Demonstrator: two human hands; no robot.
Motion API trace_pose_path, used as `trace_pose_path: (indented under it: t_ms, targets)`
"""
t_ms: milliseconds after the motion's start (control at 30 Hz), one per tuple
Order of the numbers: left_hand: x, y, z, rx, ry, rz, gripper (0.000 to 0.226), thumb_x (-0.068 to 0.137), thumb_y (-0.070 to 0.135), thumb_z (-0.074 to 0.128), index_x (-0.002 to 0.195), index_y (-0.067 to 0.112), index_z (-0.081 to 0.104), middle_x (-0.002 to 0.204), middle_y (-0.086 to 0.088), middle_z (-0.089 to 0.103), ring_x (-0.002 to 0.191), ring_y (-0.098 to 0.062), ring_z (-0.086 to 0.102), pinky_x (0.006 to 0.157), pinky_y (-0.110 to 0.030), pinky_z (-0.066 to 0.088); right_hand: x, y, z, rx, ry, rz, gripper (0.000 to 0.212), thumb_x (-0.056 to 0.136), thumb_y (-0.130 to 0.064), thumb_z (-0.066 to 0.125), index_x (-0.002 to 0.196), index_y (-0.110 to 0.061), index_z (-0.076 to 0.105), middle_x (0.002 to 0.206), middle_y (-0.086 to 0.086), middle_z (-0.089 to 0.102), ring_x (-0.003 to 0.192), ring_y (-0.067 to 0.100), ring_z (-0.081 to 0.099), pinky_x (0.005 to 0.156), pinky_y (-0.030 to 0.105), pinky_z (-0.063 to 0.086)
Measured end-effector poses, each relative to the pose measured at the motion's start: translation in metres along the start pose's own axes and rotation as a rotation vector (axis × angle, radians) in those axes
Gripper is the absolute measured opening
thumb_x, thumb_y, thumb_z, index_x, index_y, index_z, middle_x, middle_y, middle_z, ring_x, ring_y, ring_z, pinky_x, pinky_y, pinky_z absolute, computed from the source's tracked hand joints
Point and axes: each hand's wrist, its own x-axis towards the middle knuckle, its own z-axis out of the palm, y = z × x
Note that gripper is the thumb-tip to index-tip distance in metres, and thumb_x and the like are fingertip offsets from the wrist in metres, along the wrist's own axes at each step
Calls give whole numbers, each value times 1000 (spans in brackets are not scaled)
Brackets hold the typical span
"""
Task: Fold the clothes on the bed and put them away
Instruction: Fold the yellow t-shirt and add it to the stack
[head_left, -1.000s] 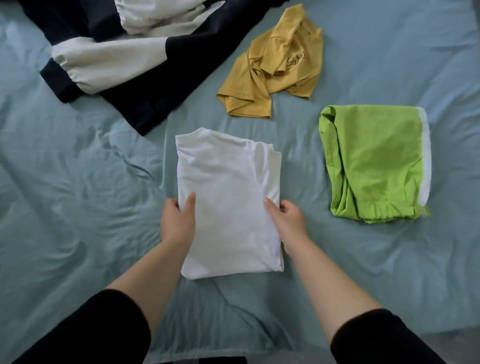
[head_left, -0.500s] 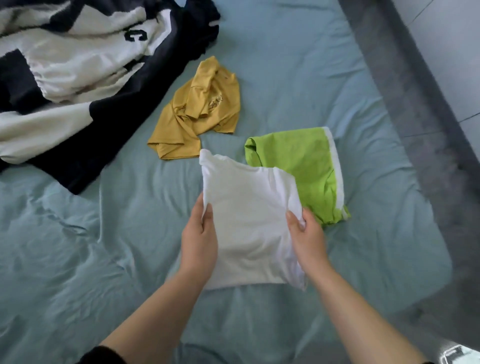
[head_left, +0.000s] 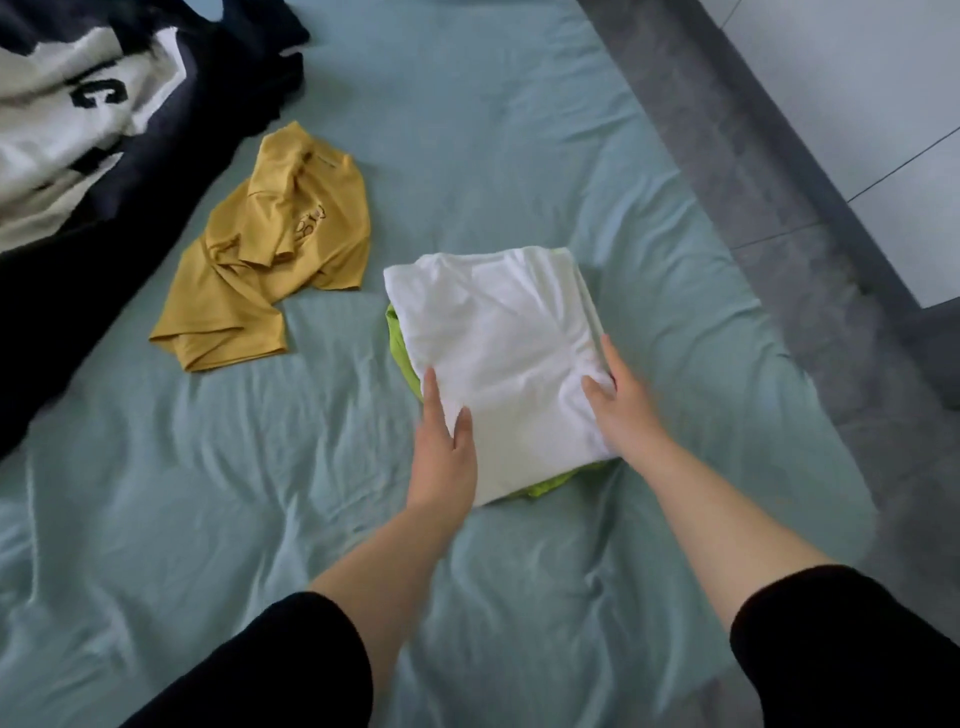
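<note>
Both hands are gripping the folded white shirt (head_left: 498, 348), which is lying on top of the green garment (head_left: 398, 343) on the bed sheet (head_left: 467, 156). At far left a dark and cream jacket (head_left: 78, 135) is lying bunched, with a crumpled yellow shirt (head_left: 265, 249) just beside it. The left hand (head_left: 444, 452) is pinching the white shirt's left edge, thumb on top. The right hand (head_left: 623, 410) is clasping the right edge likewise. A grey bed frame (head_left: 753, 182) is running along the right.

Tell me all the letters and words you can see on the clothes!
"C": dark letter on the cream panel of the black-and-cream jacket.
Dark mark below it: partly hidden, unreadable.
Print on the crumpled mustard-yellow T-shirt: too blurred to read.
No text shows on the folded white shirt.
</note>
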Motion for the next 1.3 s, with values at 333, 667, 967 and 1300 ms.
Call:
trace_pose_path:
  t_ms: [333, 667, 967, 1300]
  targets:
    - [-10, -24, -11, 384, -219, -3, 56, 94, 36, 55, 145, 44, 32, 134, 2, 48, 122, -18, 50, 98, -25, 39, -16, -7, 16, -666, 211, -89, 41, 88, -16, 54, 126, -32, 58, 142, 5, 41, 126, 29, 39, 102, 39, 25]
    - [30, -49, -248, 772, 159, -652, 137, 40, 101, 43, 134, 47, -40, 149, -1, -45, 142, -34, -30, 104, -75, -3, -46, -152, 163, -520, -168, -643, 50, 91, -18, 51, 140, -19, 46, 154, 5, 33, 143, 22, 27, 114, 36, 18]
    - [51, -73, -263, 744, -17, -699, 147, 14, 106, 31, 110, 43, -60, 115, 1, -71, 122, -37, -54, 96, -77, -14, 8, -242, 277, -541, -284, -775, 47, 100, -22, 43, 147, -21, 36, 160, 5, 20, 148, 24, 13, 116, 38, 15]
    - [43, -75, -269, 767, -66, -597, 133, 42, 101, 38, 116, 43, -55, 130, -1, -63, 131, -38, -46, 99, -77, -6, -89, -192, 285, -273, -249, -588, 21, 94, -5, 47, 108, -3, 63, 101, 22, 68, 95, 39, 59, 80, 44, 39]
